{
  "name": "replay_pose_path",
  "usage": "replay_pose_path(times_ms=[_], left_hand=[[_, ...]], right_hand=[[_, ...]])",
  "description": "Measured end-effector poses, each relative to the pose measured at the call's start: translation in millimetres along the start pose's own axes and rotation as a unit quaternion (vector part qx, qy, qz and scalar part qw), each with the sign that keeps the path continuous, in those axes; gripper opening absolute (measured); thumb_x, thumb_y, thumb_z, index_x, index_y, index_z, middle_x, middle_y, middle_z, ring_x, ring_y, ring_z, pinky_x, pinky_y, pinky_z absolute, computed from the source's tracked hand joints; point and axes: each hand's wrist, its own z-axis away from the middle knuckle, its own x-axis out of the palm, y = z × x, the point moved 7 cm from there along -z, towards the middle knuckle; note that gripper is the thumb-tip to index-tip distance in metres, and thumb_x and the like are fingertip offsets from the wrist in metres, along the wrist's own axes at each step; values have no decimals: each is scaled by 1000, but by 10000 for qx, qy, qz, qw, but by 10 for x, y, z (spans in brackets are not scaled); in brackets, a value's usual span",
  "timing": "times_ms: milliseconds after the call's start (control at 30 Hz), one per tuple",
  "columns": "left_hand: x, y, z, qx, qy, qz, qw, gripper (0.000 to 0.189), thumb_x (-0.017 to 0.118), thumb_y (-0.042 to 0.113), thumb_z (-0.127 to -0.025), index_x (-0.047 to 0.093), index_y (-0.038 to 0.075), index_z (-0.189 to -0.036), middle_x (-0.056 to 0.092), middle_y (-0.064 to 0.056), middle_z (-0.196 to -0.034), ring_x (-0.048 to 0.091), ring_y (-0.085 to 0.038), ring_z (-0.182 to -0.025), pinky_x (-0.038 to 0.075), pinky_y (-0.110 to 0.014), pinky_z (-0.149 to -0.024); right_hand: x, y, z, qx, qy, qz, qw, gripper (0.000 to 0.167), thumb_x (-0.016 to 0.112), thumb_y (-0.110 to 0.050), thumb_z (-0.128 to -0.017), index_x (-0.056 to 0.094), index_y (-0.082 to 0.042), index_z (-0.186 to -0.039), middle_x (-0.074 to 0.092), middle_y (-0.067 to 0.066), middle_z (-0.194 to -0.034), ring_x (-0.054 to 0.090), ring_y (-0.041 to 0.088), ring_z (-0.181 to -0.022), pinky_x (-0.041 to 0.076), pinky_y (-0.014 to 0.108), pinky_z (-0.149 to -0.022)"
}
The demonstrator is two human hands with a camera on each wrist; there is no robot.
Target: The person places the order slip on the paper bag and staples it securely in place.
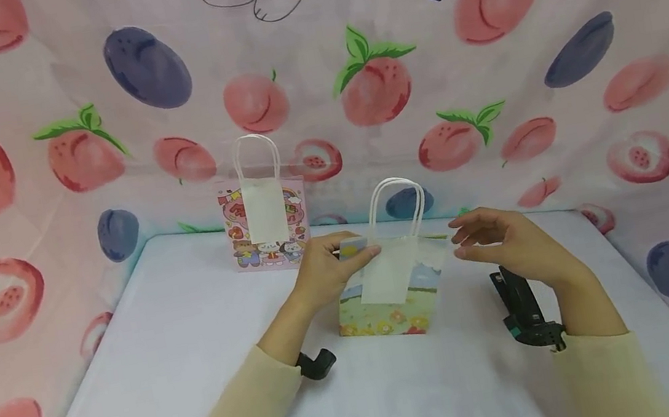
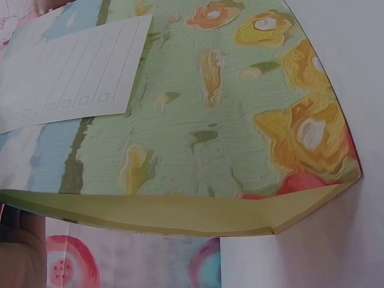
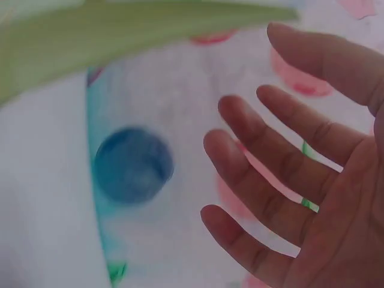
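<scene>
A small paper gift bag (image 1: 392, 315) with painted flowers, a green field and blue sky stands on the table with its white handles up. My left hand (image 1: 324, 273) holds its upper left edge, thumb on the front and the other fingers partly hidden behind. A white card (image 1: 391, 276) hangs over the bag's front; in the left wrist view the card (image 2: 78, 72) has ruled lines and small boxes. To the right of the bag's top edge is my right hand (image 1: 510, 245), fingers spread and loosely bent. In the right wrist view nothing lies between its fingers (image 3: 294, 162).
A pink paper gift bag (image 1: 298, 214) with cartoon animals stands farther back and left, also with white handles and a blank-looking card (image 1: 265, 213). Black wrist camera gear (image 1: 521, 303) sits under my right wrist. A fruit-patterned cloth (image 1: 306, 36) surrounds the white table (image 1: 199, 349).
</scene>
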Motion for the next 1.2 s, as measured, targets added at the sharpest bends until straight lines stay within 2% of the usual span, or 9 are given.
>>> replay_pose_path(times_ms=[67,167,333,500,633,733,967,1100,1200], left_hand=[[-5,-3,-13,-18,44,-1,10000,14,82,29,-91,84,17,-98,80,1,-96,57,-11,-71,47,-22,-61],[-2,-12,-17,-22,79,4,10000,13,83,28,-90,84,16,-97,79,1,-95,57,-15,-71,46,-22,-60],[18,-7,-25,91,43,35,9999,12,82,27,-91,83,15,-95,79,1,-96,57,-22,-75,45,-22,-62],[31,-27,-14,43,87,-9,10000,12,82,28,-91,83,16,-94,79,3,-96,56,-11,-76,47,-22,-64],[27,-29,-7,67,126,-13,9999,14,81,28,-92,83,16,-98,80,1,-99,57,-8,-77,50,-22,-66],[19,-24,0,82,155,-34,9998,15,80,28,-92,83,16,-100,81,1,-101,58,-8,-77,51,-22,-68],[20,-15,12,95,161,-11,9998,15,80,29,-93,83,16,-99,81,1,-102,59,-9,-78,52,-24,-70],[26,-24,17,54,130,77,9999,14,80,28,-93,84,16,-99,80,1,-103,61,-11,-84,53,-25,-72],[31,-33,19,53,128,93,9999,14,80,28,-93,84,16,-99,80,1,-105,59,-18,-82,51,-25,-70]], right_hand=[[-69,110,11,212,-2,289,9994,44,72,-37,-98,62,-15,-135,70,11,-125,67,28,-114,57,31,-88],[-132,340,44,587,-15,766,9953,51,69,-43,-99,60,-11,-138,69,15,-126,66,33,-115,59,40,-88],[-190,756,171,1314,-186,1419,9810,66,66,-51,-99,53,-3,-143,66,24,-129,63,43,-118,56,57,-91],[-212,1072,314,1900,-500,1694,9658,75,61,-53,-101,47,6,-144,61,34,-132,61,48,-115,54,61,-88],[-183,1229,373,2237,-754,1545,9594,78,58,-56,-102,46,11,-140,62,35,-126,67,39,-102,57,51,-81],[-137,1301,404,2391,-865,1296,9584,77,58,-56,-102,47,13,-135,64,32,-119,70,30,-93,58,44,-75],[-35,1408,467,2493,-929,975,9590,69,57,-52,-104,52,14,-127,67,19,-103,71,24,-89,60,42,-73],[11,1467,501,2651,-908,732,9571,68,55,-53,-104,53,12,-125,67,16,-100,68,24,-89,60,40,-73],[39,1515,527,2751,-865,519,9561,68,54,-55,-104,54,10,-124,66,15,-101,64,24,-89,59,39,-73]])
